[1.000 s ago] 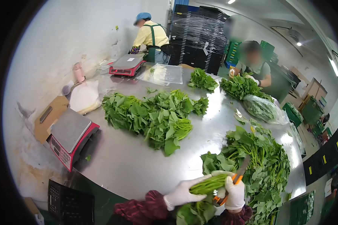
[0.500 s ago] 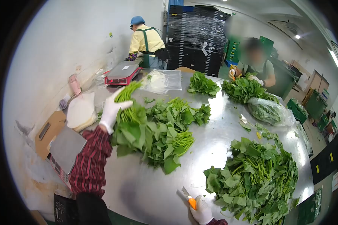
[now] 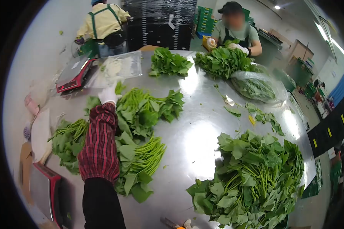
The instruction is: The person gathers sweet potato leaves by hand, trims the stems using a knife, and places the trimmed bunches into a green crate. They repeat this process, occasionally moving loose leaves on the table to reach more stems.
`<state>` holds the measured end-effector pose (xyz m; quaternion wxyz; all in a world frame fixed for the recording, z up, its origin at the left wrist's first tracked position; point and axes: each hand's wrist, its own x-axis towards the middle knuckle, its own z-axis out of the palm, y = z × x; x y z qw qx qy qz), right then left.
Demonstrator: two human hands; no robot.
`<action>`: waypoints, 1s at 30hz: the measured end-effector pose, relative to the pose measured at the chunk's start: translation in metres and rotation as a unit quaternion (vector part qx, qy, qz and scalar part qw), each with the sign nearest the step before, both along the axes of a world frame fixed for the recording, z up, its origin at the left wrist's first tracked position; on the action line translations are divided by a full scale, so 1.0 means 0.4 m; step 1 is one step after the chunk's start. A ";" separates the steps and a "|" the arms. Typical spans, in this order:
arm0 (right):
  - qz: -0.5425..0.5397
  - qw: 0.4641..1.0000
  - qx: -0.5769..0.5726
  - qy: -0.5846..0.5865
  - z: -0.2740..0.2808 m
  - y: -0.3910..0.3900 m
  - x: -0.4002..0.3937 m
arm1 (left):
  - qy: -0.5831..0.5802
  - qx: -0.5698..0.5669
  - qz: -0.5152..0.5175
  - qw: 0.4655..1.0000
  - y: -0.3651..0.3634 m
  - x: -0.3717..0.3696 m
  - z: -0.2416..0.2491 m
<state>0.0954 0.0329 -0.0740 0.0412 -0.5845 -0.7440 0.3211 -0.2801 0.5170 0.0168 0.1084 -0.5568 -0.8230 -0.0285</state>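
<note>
My left hand [image 3: 108, 95], in a white glove, reaches out over the far end of the leafy greens, and its fingers are partly hidden. Leaves and stems of a bunch of leafy greens [image 3: 92, 103] show on both sides of it, and the hand seems closed on them. Under and beside my forearm lie more bunches [image 3: 147, 154] with cut stems. At the bottom edge, mostly cropped off, my gloved right hand [image 3: 188, 224] grips an orange-handled utility knife [image 3: 169, 223], its blade out. Right of it spreads a big heap of greens [image 3: 252, 179].
A red-based scale [image 3: 72, 74] and plastic bags [image 3: 122, 66] sit at the far left; another scale [image 3: 46, 191] is near left. Across the metal table [image 3: 200, 141], a co-worker [image 3: 237, 34] handles greens beside a filled bag [image 3: 256, 86]. Another person [image 3: 103, 23] stands behind.
My view has turned and shifted rightward. My left hand has moved farther forward over the greens; a bunch now shows left of my forearm. My right hand has slid toward the bottom edge.
</note>
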 end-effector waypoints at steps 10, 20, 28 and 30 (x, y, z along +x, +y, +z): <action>0.015 1.000 0.008 0.012 0.016 0.012 0.009 | -0.591 0.270 -0.202 0.733 0.030 -0.160 -0.071; -0.100 0.969 0.200 0.107 0.040 0.017 -0.009 | -0.534 0.212 -0.359 0.736 -0.515 0.102 0.211; -0.266 0.865 0.006 0.425 0.043 -0.003 -0.031 | -0.812 -0.102 -0.212 0.534 -1.241 0.483 -0.032; -0.224 0.901 0.092 0.359 0.071 -0.022 -0.052 | -0.832 -0.012 -0.215 0.512 -1.309 0.567 -0.093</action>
